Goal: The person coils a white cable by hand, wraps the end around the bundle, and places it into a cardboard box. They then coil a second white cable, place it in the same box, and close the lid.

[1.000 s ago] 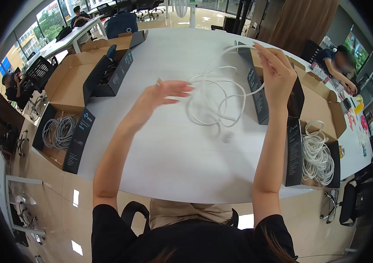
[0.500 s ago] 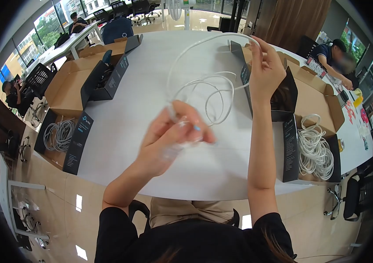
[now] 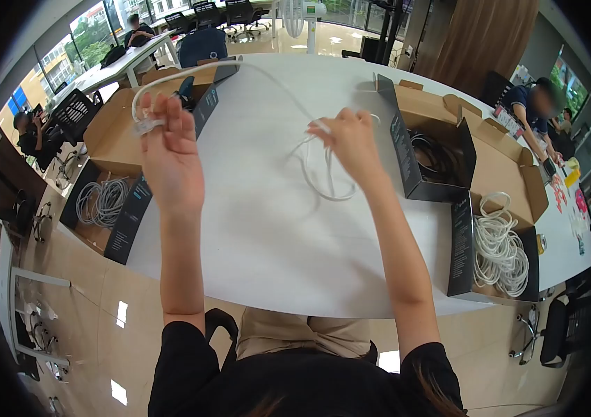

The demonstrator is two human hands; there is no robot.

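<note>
**Two hands stretch a white cable over a white table**

A wide white table (image 3: 274, 236) fills the view, with open boxes along its edges. At the left edge lies an open brown cardboard box (image 3: 111, 132). Nearer the person, a black box (image 3: 128, 219) holds a coil of grey cables (image 3: 99, 201). Toward the right edge, a second black box (image 3: 407, 149) stands open with dark cables (image 3: 434, 156) inside, and it touches a brown carton (image 3: 504, 174). At the near right corner, a bundle of white cables (image 3: 500, 243) sits in a third black box (image 3: 464, 243). A co-worker (image 3: 535, 104) sits at the far right edge, bent over the table. The person's own raised forearms cross the near part of the table.

The white cable (image 3: 191, 67) is thin and round. The left hand (image 3: 170, 149) is raised over the left edge, its fingers closed on the cable's end, where a clear plug (image 3: 146, 126) shows at the fingertips. From there the cable arcs toward the far edge and drops to the right hand (image 3: 351, 142) above the middle of the table. The right hand is clenched around several gathered loops that hang below it. Whether the loops touch the table cannot be told.

The black boxes carry a teal logo and lines of small pale print on their sides, too small to read.
</note>
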